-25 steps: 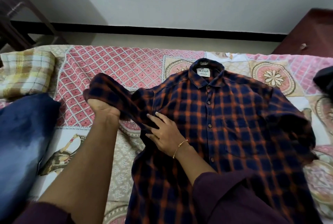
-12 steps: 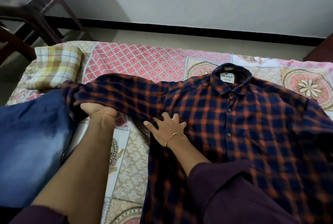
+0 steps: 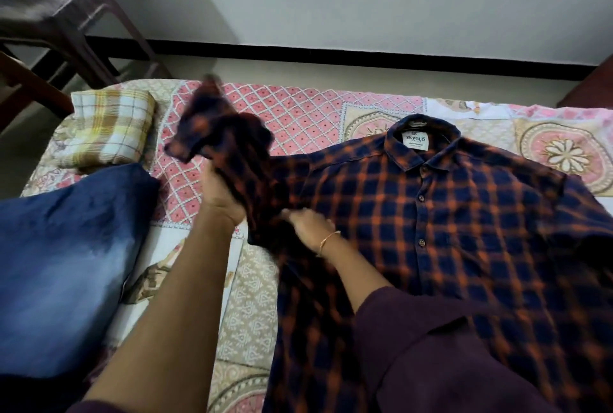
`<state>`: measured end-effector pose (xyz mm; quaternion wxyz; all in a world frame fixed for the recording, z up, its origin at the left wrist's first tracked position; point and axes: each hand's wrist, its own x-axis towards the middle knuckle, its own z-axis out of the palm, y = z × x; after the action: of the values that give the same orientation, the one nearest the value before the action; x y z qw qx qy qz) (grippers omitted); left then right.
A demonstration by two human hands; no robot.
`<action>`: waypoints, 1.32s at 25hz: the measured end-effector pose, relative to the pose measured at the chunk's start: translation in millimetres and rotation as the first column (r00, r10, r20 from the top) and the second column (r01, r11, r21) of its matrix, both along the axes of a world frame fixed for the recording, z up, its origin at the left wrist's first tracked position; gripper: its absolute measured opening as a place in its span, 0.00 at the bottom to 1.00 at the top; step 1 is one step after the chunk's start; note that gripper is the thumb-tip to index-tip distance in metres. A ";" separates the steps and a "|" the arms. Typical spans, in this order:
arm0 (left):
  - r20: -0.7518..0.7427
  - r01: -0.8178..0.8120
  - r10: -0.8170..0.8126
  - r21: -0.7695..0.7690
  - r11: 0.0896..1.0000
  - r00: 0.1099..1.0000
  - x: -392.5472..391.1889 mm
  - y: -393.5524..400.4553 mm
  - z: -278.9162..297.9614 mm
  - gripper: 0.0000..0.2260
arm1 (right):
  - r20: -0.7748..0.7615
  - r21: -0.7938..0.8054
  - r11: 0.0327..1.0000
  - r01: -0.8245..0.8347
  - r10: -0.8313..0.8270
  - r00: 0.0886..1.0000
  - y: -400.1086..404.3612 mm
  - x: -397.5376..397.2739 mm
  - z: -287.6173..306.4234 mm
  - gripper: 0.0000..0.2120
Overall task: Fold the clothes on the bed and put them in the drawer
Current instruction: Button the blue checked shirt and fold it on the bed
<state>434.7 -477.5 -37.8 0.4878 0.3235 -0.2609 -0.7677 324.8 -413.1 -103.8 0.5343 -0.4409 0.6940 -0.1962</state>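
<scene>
A navy and orange checked shirt (image 3: 441,223) lies buttoned and face up on the patterned bedspread (image 3: 298,114), collar toward the wall. My left hand (image 3: 220,193) grips its left sleeve (image 3: 219,127) and holds it lifted above the bed; the sleeve end is blurred. My right hand (image 3: 310,225) rests on the shirt's side below the armpit, fingers curled into the cloth; whether it pinches the cloth I cannot tell.
Blue faded jeans (image 3: 66,246) lie at the left of the bed. A folded yellow checked cloth (image 3: 109,129) sits at the far left corner. A dark chair (image 3: 49,24) stands beyond the bed's left end. Dark wooden furniture (image 3: 593,87) shows at the right edge.
My left hand has raised the sleeve from flat on the bed and swung it up and inward toward the shirt body. My right hand's fingers have curled.
</scene>
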 end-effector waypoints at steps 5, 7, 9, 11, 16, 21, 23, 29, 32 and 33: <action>0.997 0.929 -0.066 0.059 0.366 -0.038 -24.7 71.4 -60.1 0.38 | 0.605 0.520 0.318 0.793 -0.792 -0.079 63.3 -78.3 4.8 0.30; 0.903 0.975 0.417 0.003 0.223 -0.098 -7.2 91.1 -103.7 0.37 | 0.620 0.503 0.405 0.763 -0.785 0.008 95.0 -89.5 -0.5 0.34; 0.815 0.896 0.579 -0.274 0.348 0.024 6.3 114.9 -110.4 0.25 | 0.592 0.425 0.554 0.716 -0.768 0.242 105.6 -88.8 3.3 0.35; 0.763 0.700 0.647 -0.460 0.546 -0.003 20.2 127.4 -117.7 0.14 | 0.422 0.319 0.688 0.652 -0.719 0.553 101.9 -85.0 11.3 0.45; 0.764 0.884 0.640 -0.353 0.305 0.084 21.0 137.9 -117.7 0.09 | 0.286 0.158 0.518 0.841 -0.839 0.463 100.6 -73.1 21.4 0.17; 0.811 0.864 0.528 -0.057 0.501 -0.252 9.2 121.9 -108.1 0.15 | 0.441 0.284 0.140 0.948 -0.897 0.000 152.0 -108.9 2.2 0.18; 0.837 0.797 0.445 -0.018 0.604 -0.318 8.0 121.3 -109.7 0.14 | 0.365 0.269 0.141 0.953 -0.930 0.035 179.3 -119.5 -5.2 0.18; 0.818 0.669 0.377 0.012 0.743 -0.434 -6.1 127.7 -108.3 0.16 | 0.058 0.195 0.304 0.933 -0.953 0.298 220.3 -122.4 -6.4 0.10; 0.861 0.561 0.366 -0.118 0.820 -0.354 -17.7 131.5 -101.6 0.11 | -0.147 0.099 0.271 0.957 -0.948 0.284 225.8 -126.1 -8.2 0.03; 0.863 0.517 0.422 -0.235 0.823 -0.278 -22.7 133.5 -98.0 0.12 | -0.269 -0.007 0.318 0.948 -0.914 0.305 228.3 -124.2 -8.4 0.06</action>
<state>412.0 -344.1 -135.8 0.1075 0.6268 -0.7665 -0.0896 200.6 -184.8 -112.2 0.2718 0.0662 0.8882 -0.3644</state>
